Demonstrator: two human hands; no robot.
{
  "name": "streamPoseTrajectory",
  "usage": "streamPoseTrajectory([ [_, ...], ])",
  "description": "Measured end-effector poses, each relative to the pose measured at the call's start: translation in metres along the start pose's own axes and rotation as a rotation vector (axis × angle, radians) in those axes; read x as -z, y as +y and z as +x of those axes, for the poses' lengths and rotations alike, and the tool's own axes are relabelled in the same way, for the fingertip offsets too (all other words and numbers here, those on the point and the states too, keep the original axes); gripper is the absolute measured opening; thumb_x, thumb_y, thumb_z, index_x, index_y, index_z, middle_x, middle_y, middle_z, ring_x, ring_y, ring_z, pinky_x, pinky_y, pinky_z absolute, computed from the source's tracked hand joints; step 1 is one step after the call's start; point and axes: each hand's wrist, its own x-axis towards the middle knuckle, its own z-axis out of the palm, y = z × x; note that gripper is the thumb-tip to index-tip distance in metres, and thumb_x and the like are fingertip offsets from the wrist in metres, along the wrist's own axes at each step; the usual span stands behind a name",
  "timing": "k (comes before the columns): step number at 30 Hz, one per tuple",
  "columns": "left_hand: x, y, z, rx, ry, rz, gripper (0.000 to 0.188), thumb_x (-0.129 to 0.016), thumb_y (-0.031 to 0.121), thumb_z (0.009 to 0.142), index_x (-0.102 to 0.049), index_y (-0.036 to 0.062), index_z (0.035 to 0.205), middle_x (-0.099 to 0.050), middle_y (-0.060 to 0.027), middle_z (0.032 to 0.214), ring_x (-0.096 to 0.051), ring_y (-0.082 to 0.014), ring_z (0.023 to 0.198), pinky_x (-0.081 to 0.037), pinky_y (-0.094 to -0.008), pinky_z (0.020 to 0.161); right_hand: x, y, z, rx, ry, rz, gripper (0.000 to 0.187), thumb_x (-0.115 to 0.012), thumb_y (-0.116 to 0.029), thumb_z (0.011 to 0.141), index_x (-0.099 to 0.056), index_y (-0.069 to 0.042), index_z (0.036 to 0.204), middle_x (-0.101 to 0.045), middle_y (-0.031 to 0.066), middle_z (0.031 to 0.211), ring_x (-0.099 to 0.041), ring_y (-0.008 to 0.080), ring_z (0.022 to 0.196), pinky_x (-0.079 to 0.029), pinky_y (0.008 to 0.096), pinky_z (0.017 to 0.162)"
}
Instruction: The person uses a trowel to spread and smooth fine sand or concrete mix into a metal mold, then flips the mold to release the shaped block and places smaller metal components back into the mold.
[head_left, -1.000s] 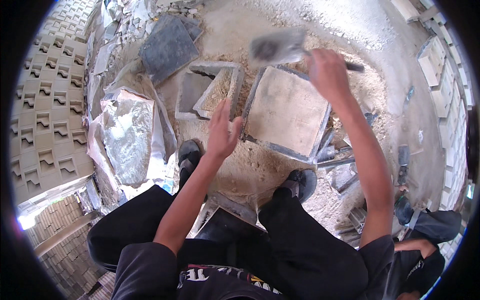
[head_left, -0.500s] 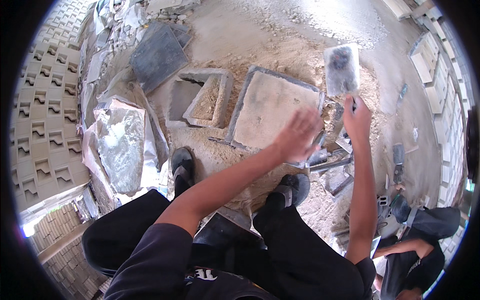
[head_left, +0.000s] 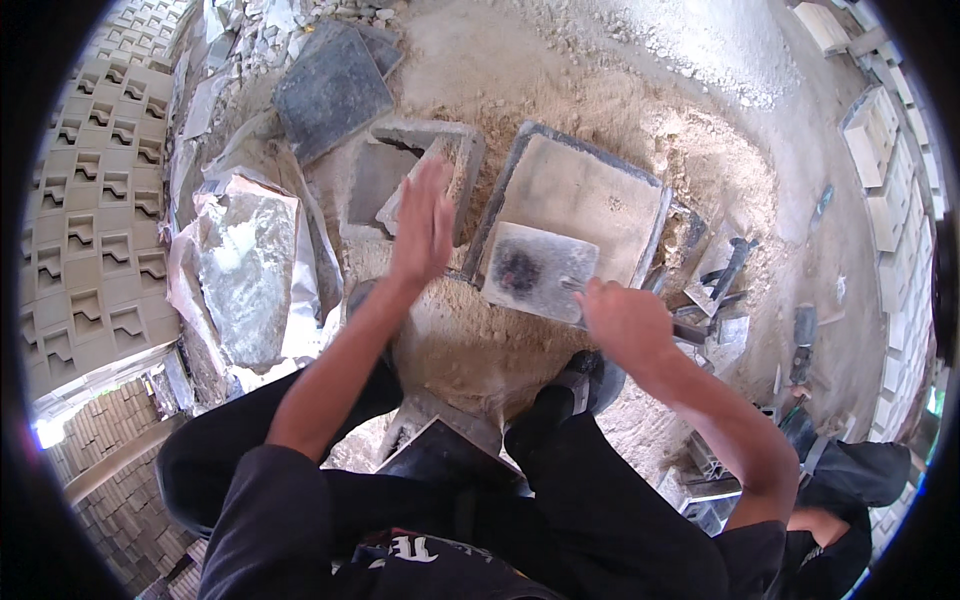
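A square mould [head_left: 655, 222] with a dark rim is filled level with pale sandy material. Over its near left corner lies the flat rectangular blade of a trowel [head_left: 550, 262], grey with a dark smudge. My right hand [head_left: 630, 320] is closed round the trowel's handle at the blade's right side. My left hand [head_left: 425, 220], slightly blurred, is held open with fingers stretched, above the near right part of a smaller grey frame [head_left: 465, 150]. Nothing is in my left hand. Whether the blade presses on the sandy surface I cannot tell.
Dark square plates [head_left: 335, 90] lie at the far left. A crumpled sack [head_left: 245, 270] holding pale powder stands left. Tools [head_left: 730, 270] lie on sandy ground right of the mould. Stacked blocks [head_left: 100, 180] line the left side. Another person [head_left: 840, 500] is at lower right.
My right hand has swung the trowel left and nearer, from beyond the mould's right side onto its near left corner. My left hand has moved left, off the mould toward the smaller frame.
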Motion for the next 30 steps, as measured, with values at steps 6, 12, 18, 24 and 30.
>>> streamPoseTrajectory([
  [6,-0.035,0.068,-0.051,-0.146,-0.453,0.284,0.070,-0.042,0.040,0.096,-0.020,0.0023,0.151,-0.017,-0.0158,0.158,-0.013,-0.0329,0.147,-0.008,-0.0468,0.119,0.013,-0.005,0.055,0.009,-0.043,-0.033,0.014,-0.055,-0.013,0.087,-0.066,-0.005,0.083,-0.070,0.0137,0.076,-0.071,0.0281,0.069,-0.057,0.0371,0.059],
  [12,-0.055,0.013,0.102,-0.285,-0.442,0.430,0.061,-0.027,0.038,0.102,-0.019,0.0037,0.152,-0.016,-0.0127,0.159,-0.014,-0.0257,0.148,-0.012,-0.0439,0.119,0.060,0.042,0.159,-0.107,0.089,-0.069,0.036,-0.052,-0.031,0.097,-0.067,-0.001,0.085,-0.068,0.0170,0.076,-0.070,0.0307,0.072,-0.057,0.0422,0.061],
  [18,-0.050,0.007,0.123,-0.279,-0.532,0.399,0.058,-0.025,0.035,0.103,-0.020,0.0027,0.151,-0.019,-0.0143,0.158,-0.016,-0.0287,0.147,-0.016,-0.0463,0.118,0.064,0.042,0.168,-0.114,0.142,-0.046,0.017,-0.057,-0.010,0.085,-0.071,-0.001,0.084,-0.070,0.0184,0.084,-0.071,0.0319,0.079,-0.058,0.0404,0.064],
  [24,-0.001,0.050,-0.040,-0.219,-0.606,0.452,0.075,-0.047,0.039,0.094,-0.019,-0.0022,0.149,-0.018,-0.0209,0.157,-0.017,-0.0341,0.146,-0.019,-0.0477,0.117,0.002,-0.030,0.062,0.040,-0.080,0.264,0.019,-0.054,-0.010,0.084,-0.068,0.002,0.089,-0.068,0.0228,0.085,-0.069,0.0356,0.077,-0.056,0.0438,0.066],
  [30,0.054,0.092,-0.112,-0.124,-0.850,0.414,0.081,-0.051,0.040,0.090,-0.019,-0.0060,0.148,-0.016,-0.0256,0.155,-0.017,-0.0377,0.145,-0.019,-0.0480,0.117,0.008,-0.070,0.005,0.063,-0.233,0.393,0.034,-0.052,-0.026,0.094,-0.069,0.001,0.082,-0.066,0.0256,0.075,-0.067,0.0406,0.073,-0.054,0.0484,0.068],
])
